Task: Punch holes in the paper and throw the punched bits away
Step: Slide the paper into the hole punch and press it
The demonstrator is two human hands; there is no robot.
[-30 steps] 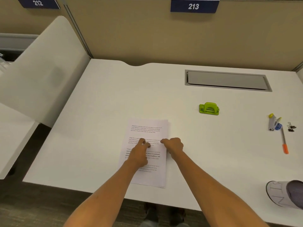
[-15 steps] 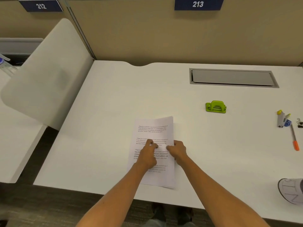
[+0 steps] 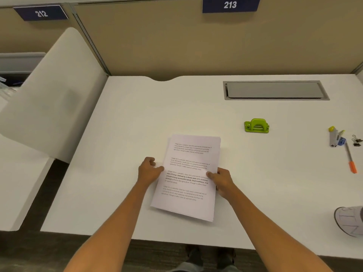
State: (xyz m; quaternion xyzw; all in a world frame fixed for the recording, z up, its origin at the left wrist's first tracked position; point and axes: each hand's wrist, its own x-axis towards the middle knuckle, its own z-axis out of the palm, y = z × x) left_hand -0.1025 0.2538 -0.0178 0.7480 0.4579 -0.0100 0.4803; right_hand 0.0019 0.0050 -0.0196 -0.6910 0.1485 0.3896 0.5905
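A thin stack of printed paper [image 3: 188,152] lies on the white desk [image 3: 137,114] in front of me. My left hand [image 3: 149,170] grips the stack's left edge, thumb on top. At the right edge my right hand [image 3: 222,181] holds the stack the same way. A small green hole punch [image 3: 256,126] sits on the desk, up and to the right of the paper, apart from both hands.
A grey cable hatch [image 3: 275,90] is set into the desk at the back right. Pens, a highlighter [image 3: 333,137] and binder clips [image 3: 356,140] lie at the far right. A white cup [image 3: 349,220] lies at the right edge. A white divider [image 3: 49,103] stands on the left.
Both hands moved from the middle of the page out to its left and right edges and took hold of the stack. The camera view shifted slightly.
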